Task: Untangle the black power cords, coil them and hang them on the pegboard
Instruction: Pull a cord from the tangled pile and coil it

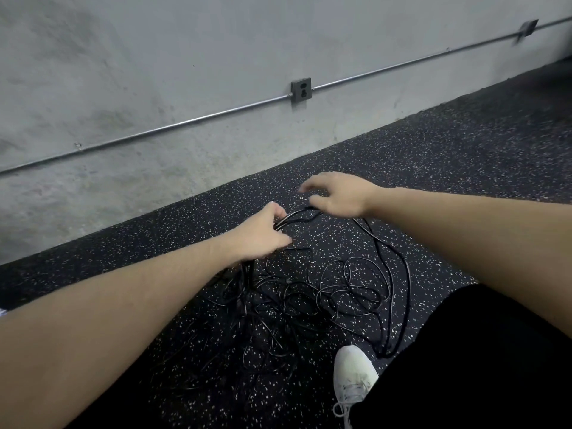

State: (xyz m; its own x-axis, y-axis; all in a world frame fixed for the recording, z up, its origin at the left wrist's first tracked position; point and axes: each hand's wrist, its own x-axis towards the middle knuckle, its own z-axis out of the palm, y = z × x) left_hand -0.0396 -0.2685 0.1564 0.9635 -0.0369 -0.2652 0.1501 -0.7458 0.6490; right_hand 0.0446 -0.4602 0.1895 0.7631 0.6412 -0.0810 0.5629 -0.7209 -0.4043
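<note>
— What is the left hand (261, 233) doing?
— It is gripping a bunch of thin black power cords (328, 292), fingers curled round several strands; the strands are arching from it over to the right hand (337, 195).
— And that right hand?
— Its thumb is touching the top of the arch while its fingers are spreading loosely above; whether it is actually pinching a strand cannot be told.
— Where is the rest lying?
— Below both hands, in a loose tangle on the black rubber floor with white speckles (433, 168), running down to a white laced sneaker (353, 376)
</note>
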